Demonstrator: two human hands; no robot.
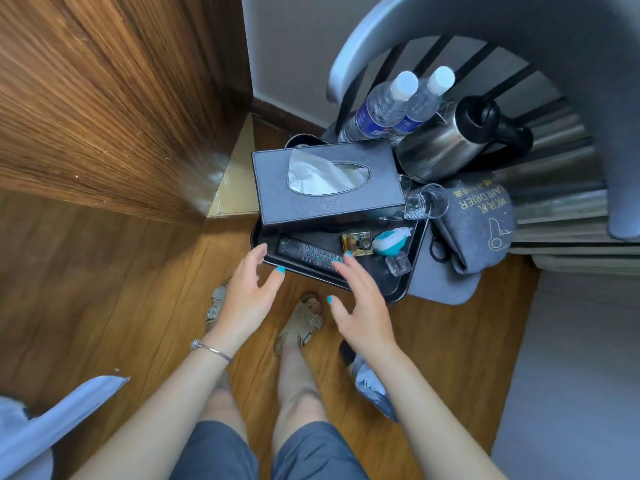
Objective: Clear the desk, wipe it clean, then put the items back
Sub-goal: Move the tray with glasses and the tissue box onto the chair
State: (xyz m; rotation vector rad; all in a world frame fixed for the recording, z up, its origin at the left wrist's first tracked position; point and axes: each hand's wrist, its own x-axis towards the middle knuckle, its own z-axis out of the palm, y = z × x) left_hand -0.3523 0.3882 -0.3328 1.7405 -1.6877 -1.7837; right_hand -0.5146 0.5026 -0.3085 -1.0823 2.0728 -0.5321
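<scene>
Nearest: two bare forearms over a wooden plank floor (104, 271), feet in tan buckled sandals (304, 323) below. Left hand (249, 292), thin silver bracelet (211, 349) at the wrist, fingers spread and relaxed, grasping nothing, fingertips at the near-left rim of the tray. Right hand (360, 306), fingers likewise loose and empty, over the tray's near edge.

Next: black rectangular tray (405, 278) on a grey chair seat (446, 289), holding a dark remote control (304, 252), a small amber glass bottle (356, 244), a teal and white plastic item (389, 241), and a black leather tissue box (325, 181) with white tissue showing, lying across the tray's far part.

Right of tray: grey felt bag (478, 220) printed "HAIR DRIER".

Farther: steel electric kettle (453, 140) with black lid; two clear water bottles (398, 105) with white caps, against the chair's back slats.

Far left: brown wood-grain desk panel (104, 98).
</scene>
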